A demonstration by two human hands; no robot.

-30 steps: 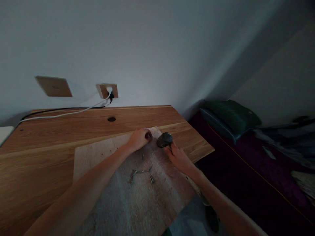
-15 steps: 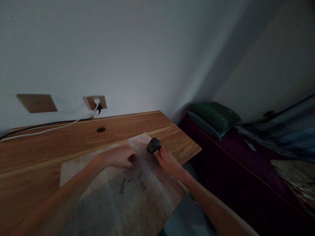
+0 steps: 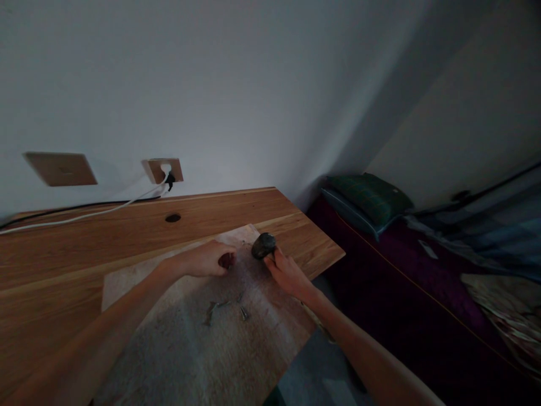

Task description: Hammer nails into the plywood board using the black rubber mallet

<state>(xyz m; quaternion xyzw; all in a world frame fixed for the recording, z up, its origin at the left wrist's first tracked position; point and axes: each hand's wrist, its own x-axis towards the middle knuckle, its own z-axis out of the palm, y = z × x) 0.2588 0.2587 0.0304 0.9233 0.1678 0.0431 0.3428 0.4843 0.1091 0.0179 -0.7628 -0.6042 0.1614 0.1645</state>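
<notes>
My right hand point(image 3: 291, 275) is wrapped round a hammer close under its dark, rounded head point(image 3: 264, 246). Part of a pale handle seems to show below that wrist, along the forearm. To the left, my left hand point(image 3: 207, 258) is closed, fingers curled in above a worn wooden board point(image 3: 190, 361). Whatever its fingertips pinch is too dark and small to make out. Several loose metal nails or screws point(image 3: 244, 313) lie on the board, nearer to me than both hands. The hammer head is apart from the left hand.
Beneath the board is a wooden desk point(image 3: 127, 232) against the wall, with a dark round hole point(image 3: 173, 217). White and black cables point(image 3: 84, 220) run to a wall socket point(image 3: 165, 170). On the right, a green cushion point(image 3: 372, 197) rests on a purple-covered bed point(image 3: 380, 265).
My left hand has risen slightly off the board and its fingers look more curled. My right hand and the hammer stay almost in place. The view has shifted a little.
</notes>
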